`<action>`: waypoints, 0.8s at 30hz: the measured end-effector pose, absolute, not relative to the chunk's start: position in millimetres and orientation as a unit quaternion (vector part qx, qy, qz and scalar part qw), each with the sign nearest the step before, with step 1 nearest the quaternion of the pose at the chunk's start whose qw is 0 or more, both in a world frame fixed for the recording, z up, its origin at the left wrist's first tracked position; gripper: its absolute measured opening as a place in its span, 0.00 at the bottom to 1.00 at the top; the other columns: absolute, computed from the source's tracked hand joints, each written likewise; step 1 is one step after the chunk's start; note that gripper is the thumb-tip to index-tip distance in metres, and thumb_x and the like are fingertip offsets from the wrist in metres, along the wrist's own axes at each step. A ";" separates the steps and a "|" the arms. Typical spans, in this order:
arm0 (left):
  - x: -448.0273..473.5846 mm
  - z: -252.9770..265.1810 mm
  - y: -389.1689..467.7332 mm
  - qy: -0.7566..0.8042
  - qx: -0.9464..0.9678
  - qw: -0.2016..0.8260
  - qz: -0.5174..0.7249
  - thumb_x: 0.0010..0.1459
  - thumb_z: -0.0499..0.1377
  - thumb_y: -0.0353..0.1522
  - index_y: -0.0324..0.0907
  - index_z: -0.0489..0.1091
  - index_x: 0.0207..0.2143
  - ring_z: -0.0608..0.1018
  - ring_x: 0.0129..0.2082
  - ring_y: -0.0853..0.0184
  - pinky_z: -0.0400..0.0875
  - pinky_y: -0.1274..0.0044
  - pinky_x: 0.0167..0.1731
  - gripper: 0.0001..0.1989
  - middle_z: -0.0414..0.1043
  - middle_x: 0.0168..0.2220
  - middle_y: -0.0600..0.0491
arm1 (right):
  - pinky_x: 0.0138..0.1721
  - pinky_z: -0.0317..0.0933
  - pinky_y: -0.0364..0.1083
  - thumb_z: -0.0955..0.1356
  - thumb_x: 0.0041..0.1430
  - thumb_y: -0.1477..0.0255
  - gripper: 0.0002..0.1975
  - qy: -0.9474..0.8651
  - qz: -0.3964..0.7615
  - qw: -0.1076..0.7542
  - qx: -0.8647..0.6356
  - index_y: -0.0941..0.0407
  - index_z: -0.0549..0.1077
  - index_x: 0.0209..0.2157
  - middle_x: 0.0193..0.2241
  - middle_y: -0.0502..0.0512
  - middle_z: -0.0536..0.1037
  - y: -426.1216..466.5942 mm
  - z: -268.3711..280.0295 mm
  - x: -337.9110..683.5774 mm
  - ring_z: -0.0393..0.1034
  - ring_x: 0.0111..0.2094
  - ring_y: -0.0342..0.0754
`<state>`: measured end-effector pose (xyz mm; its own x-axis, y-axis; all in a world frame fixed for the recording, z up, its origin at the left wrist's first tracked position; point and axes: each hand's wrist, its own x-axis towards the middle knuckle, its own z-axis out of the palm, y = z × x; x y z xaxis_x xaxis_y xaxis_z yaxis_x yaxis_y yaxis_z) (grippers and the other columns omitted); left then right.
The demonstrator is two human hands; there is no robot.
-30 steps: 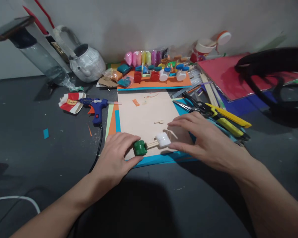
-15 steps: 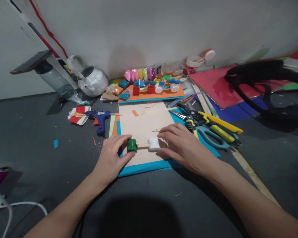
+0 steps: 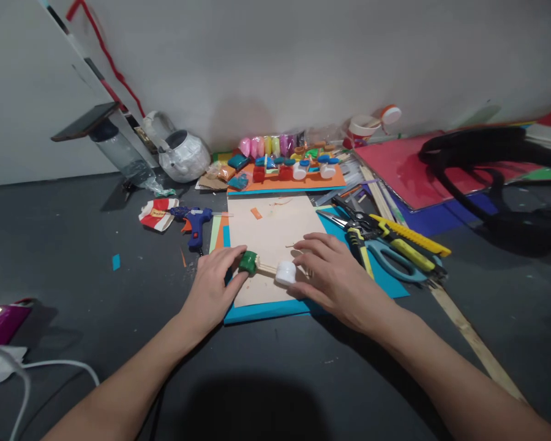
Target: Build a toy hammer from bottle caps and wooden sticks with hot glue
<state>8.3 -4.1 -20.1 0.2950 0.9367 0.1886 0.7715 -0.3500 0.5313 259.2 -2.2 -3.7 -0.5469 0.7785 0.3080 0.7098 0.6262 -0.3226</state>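
My left hand [image 3: 215, 275] pinches a green bottle-cap piece [image 3: 248, 262] between thumb and fingers. Thin wooden sticks [image 3: 267, 268] run from it to a white bottle-cap piece [image 3: 285, 272], making one small joined object. Thumb and fingers of my right hand [image 3: 333, 266] close on the white piece from the right; more stick ends show between those fingers. Beneath both hands lies a pale sheet [image 3: 275, 229] over blue sheets [image 3: 266, 314]. A small loose stick bit [image 3: 290, 246] rests near the right fingertips.
Left of the sheets lies a blue glue gun [image 3: 197, 223]. Pliers [image 3: 333, 218], blue-handled scissors [image 3: 390, 260] and a yellow cutter [image 3: 413, 236] are piled at the right. Behind, similar cap-and-stick pieces [image 3: 298, 171] sit on orange card [image 3: 321, 182]. A black headband-like object [image 3: 459, 190] stands far right.
The joined piece has tilted, its green end going up and away from me and its white end slightly lower. Both hands keep their hold. The camera view has shifted a little.
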 end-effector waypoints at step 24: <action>29.4 -8.8 -18.1 0.560 0.800 0.132 0.173 0.58 0.59 0.49 0.42 0.68 0.33 0.72 0.39 0.59 0.58 0.68 0.38 0.19 0.71 0.34 0.53 | 0.49 0.64 0.58 0.63 0.65 0.77 0.07 -0.865 0.127 0.261 -0.410 0.59 0.73 0.36 0.37 0.61 0.75 -22.0 -7.8 221.1 0.63 0.45 0.55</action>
